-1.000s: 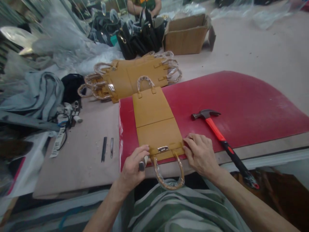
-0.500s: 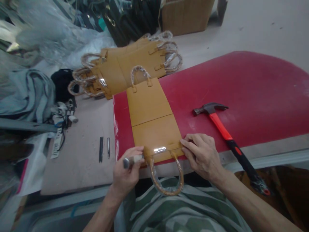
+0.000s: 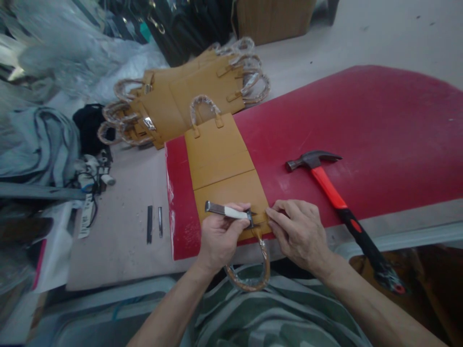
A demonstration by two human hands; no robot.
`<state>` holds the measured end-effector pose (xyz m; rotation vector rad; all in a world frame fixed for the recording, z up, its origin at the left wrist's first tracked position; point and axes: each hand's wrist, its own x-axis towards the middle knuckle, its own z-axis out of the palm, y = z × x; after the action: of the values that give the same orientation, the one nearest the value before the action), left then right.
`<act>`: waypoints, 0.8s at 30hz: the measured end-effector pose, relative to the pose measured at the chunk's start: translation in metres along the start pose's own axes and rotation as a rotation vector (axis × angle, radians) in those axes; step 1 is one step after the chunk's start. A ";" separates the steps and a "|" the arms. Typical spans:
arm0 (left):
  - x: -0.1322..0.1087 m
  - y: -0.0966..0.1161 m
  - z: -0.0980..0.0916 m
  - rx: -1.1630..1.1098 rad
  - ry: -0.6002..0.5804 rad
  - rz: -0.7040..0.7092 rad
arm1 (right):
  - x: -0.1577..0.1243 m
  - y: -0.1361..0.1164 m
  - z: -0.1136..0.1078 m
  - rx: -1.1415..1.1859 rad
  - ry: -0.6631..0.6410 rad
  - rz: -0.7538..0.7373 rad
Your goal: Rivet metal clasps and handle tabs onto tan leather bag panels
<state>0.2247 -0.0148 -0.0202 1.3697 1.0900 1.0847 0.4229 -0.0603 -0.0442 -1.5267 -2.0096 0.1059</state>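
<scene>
pinching white-wrapped tool (image 3: 233, 212) in closed left hand (image 3: 219, 241) over tan panel (image 3: 219, 156); touching panel's right edge with curled right hand (image 3: 302, 232), cannot tell if gripping.

Bare, slim left forearm (image 3: 173, 306) angles forward and inward, wrist roughly straight. Bare left hand (image 3: 219, 241) closed in a pinch, thumb (image 3: 237, 230) extended toward the right. Bare, slim right forearm (image 3: 365, 294) comes in diagonally from lower right. Bare right hand (image 3: 302, 233) knuckles up, fingers (image 3: 280, 222) bent, tips pointing left. Hands near each other, not touching.
</scene>
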 end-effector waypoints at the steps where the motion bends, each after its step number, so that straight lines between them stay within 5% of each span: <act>1: 0.001 0.000 0.003 0.008 -0.014 -0.005 | 0.000 0.000 0.000 0.000 0.002 0.001; 19: -0.003 -0.013 0.003 0.086 -0.013 0.008 | -0.001 0.000 0.002 0.012 0.049 0.005; 24: -0.002 -0.011 0.007 0.214 -0.037 0.149 | -0.002 0.000 0.002 0.015 0.015 0.027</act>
<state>0.2311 -0.0175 -0.0313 1.6554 1.1159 1.0680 0.4224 -0.0617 -0.0466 -1.5408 -1.9722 0.1201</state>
